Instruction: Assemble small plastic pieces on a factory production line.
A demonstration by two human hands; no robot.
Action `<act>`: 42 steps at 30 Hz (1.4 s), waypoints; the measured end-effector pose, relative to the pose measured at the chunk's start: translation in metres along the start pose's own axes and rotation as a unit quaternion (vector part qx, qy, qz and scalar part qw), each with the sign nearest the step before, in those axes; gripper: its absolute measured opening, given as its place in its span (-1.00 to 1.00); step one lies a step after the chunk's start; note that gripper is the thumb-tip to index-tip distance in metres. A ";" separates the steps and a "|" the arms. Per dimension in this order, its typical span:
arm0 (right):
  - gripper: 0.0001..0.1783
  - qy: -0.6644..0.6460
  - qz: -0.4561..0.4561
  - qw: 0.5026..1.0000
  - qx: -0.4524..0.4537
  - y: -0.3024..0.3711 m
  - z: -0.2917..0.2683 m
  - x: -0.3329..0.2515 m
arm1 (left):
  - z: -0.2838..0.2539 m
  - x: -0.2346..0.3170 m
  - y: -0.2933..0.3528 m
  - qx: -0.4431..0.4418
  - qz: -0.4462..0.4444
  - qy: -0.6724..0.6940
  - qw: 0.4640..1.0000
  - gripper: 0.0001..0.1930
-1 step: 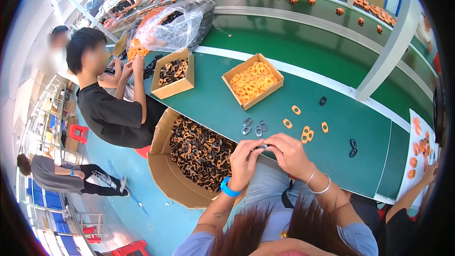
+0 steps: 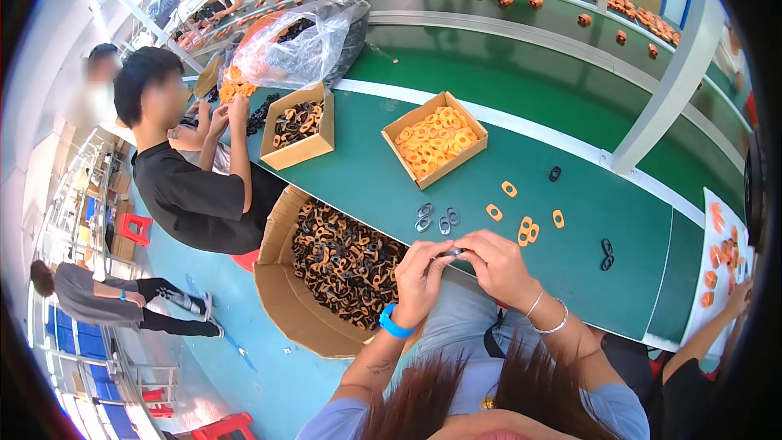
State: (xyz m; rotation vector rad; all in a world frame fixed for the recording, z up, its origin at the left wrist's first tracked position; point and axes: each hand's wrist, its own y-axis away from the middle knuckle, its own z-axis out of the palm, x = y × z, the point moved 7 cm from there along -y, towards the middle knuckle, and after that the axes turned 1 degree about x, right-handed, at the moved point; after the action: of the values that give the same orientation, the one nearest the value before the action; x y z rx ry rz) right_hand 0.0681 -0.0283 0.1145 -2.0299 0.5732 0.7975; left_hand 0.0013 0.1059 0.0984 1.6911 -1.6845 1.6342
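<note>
My left hand and my right hand meet at the table's near edge, fingertips pinched together. Between them is a small dark ring-shaped piece, mostly covered by the fingers. Just beyond my left hand lie several grey oval ring pieces. Farther right, several orange oval rings are scattered on the green tabletop. Black oval pieces rest right of my right hand, and another black piece sits farther back.
An open cardboard box of orange rings stands ahead, another box of mixed pieces to its left. Below the table's left edge, a large carton holds black-and-orange pieces. A metal post rises at right. A co-worker works at left.
My hands keep their pinch in nearly the same place. In the left background, a walking person's legs have shifted.
</note>
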 end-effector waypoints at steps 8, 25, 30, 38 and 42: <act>-0.85 -0.033 0.039 0.998 0.041 0.012 -0.004 0.002 | 0.004 0.003 0.002 0.004 0.015 -0.009 1.000 -0.81; -0.78 0.019 -0.052 0.998 -0.007 -0.041 -0.047 -0.028 | -0.044 -0.117 -0.054 0.003 -0.053 -0.200 0.978 -0.87; -0.76 0.011 -0.340 0.939 -0.046 -0.103 -0.070 -0.149 | -0.029 -0.171 -0.040 0.015 0.059 -0.283 0.957 -0.91; -0.85 0.012 -0.462 0.883 -0.079 -0.063 -0.068 -0.234 | -0.024 -0.135 -0.054 0.049 0.021 -0.243 0.968 -0.89; -0.86 0.044 -0.453 0.889 -0.056 -0.023 -0.093 -0.220 | -0.024 -0.131 -0.048 0.065 0.026 -0.261 0.963 -0.88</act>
State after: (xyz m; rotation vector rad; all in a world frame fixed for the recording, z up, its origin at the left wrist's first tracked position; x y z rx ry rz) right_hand -0.0384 -0.0728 0.3245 -2.1199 -0.4000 0.1632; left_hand 0.0670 0.2093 0.0267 2.3174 -1.8838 1.4232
